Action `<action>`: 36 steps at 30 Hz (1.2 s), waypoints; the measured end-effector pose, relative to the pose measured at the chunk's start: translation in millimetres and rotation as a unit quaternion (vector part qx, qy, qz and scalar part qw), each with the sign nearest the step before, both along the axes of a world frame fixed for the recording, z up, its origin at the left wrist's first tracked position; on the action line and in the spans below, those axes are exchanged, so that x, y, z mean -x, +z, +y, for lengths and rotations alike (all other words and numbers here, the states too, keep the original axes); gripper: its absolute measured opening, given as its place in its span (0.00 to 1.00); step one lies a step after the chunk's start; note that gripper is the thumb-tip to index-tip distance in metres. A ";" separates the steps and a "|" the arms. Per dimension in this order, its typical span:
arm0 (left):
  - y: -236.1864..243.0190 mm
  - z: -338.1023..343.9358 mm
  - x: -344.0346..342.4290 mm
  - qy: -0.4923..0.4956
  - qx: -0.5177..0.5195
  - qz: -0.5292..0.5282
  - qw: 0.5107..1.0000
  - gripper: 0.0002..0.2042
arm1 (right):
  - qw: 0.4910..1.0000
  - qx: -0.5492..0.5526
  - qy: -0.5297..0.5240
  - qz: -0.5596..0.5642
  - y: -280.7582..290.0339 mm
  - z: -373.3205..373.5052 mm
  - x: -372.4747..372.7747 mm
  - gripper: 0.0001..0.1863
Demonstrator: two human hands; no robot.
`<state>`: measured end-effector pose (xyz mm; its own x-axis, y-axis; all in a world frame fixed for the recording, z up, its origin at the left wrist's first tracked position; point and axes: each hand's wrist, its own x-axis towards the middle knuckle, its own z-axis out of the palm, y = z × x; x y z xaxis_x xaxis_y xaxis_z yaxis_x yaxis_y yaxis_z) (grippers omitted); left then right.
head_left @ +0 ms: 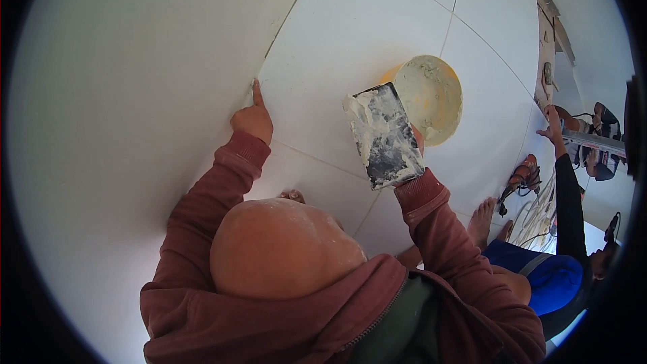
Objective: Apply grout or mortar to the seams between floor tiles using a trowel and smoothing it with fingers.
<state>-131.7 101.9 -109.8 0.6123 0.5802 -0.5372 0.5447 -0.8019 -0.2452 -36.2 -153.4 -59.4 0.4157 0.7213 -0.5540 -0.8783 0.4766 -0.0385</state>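
My left hand (253, 120) reaches to the seam where the pale wall meets the white floor tiles. Its index finger is stretched out with the tip at the seam, while the other fingers look curled with nothing in them. In my right hand (418, 140) is a black rubber float (385, 136), its flat face turned up and smeared with whitish grout. Most of that hand is hidden under the float. Just beyond the float stands a yellow bucket (460, 104), its inside coated with the same pale paste; the float overlaps its near left side.
My bent bare knee (283, 249) is between my arms. The wall (121, 128) rises close on the left. At the right, a co-worker in blue shorts (532, 269) reaches toward a metal bar (593, 141). An orange corded power tool (524, 174) and loose cables lie near bare feet (481, 222).
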 end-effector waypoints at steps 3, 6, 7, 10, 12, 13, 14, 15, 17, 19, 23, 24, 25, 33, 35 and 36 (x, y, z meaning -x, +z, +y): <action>-1.5 -3.9 22.8 0.003 0.008 -0.017 1.000 0.38 | 1.000 -0.001 -0.001 0.010 3.1 1.7 -1.2 0.22; 1.8 -14.5 45.3 -0.024 0.013 0.023 0.999 0.38 | 1.000 -0.016 0.008 0.011 1.4 0.4 -2.7 0.22; 4.7 -16.2 43.6 -0.023 0.012 0.023 0.999 0.38 | 1.000 -0.017 0.012 0.008 0.8 0.0 -3.2 0.22; 34.8 -20.0 17.3 -0.059 0.038 -0.041 0.997 0.37 | 1.000 0.012 0.000 0.009 8.5 3.2 -1.3 0.22; 37.7 -9.5 -7.9 -0.056 0.053 -0.053 0.996 0.35 | 1.000 0.009 0.006 0.010 12.6 5.3 0.5 0.22; 31.4 -3.0 -13.9 -0.054 0.054 -0.052 0.996 0.35 | 1.000 0.009 0.009 0.010 14.1 5.5 1.6 0.22; 18.9 4.4 -19.3 -0.055 0.016 -0.065 0.996 0.35 | 1.000 0.010 0.011 0.009 13.2 6.1 0.4 0.22; 10.7 8.0 -20.6 -0.058 -0.021 -0.078 0.995 0.34 | 1.000 -0.003 0.014 0.018 10.6 4.6 -0.7 0.22; 3.2 9.6 -10.9 -0.026 0.000 -0.059 0.998 0.34 | 0.999 -0.013 0.017 0.025 5.3 2.6 -3.0 0.22; -1.6 3.7 -7.5 0.006 0.021 -0.042 0.999 0.34 | 1.000 -0.009 0.003 -0.002 -0.1 0.3 -5.9 0.22; 18.8 -3.4 -17.4 -0.011 0.030 -0.035 0.999 0.34 | 0.999 0.025 0.006 -0.027 9.8 2.6 -2.2 0.21; 24.0 -0.1 -28.8 -0.028 0.031 -0.086 0.995 0.34 | 0.999 0.021 0.008 -0.024 11.3 3.6 0.0 0.21; 19.2 4.0 -36.5 -0.038 -0.004 -0.083 0.996 0.35 | 1.000 0.006 0.012 -0.013 11.6 4.4 2.8 0.21; -4.7 4.2 -23.6 -0.007 -0.015 -0.026 1.000 0.38 | 0.999 0.025 0.017 -0.019 -2.1 -3.0 -5.6 0.21; -6.8 3.9 -8.8 -0.003 -0.010 -0.015 1.000 0.39 | 0.999 0.035 0.008 -0.001 4.2 0.9 -5.3 0.21; -10.8 3.8 -0.7 -0.004 -0.012 -0.021 1.000 0.39 | 0.999 0.035 0.008 -0.002 1.6 0.4 -5.2 0.21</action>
<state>-131.0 105.8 -120.6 0.6390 0.5876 -0.4964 0.5483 -0.8006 -0.2417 -31.1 -153.1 -57.8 0.4059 0.6880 -0.6015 -0.8858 0.4582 -0.0737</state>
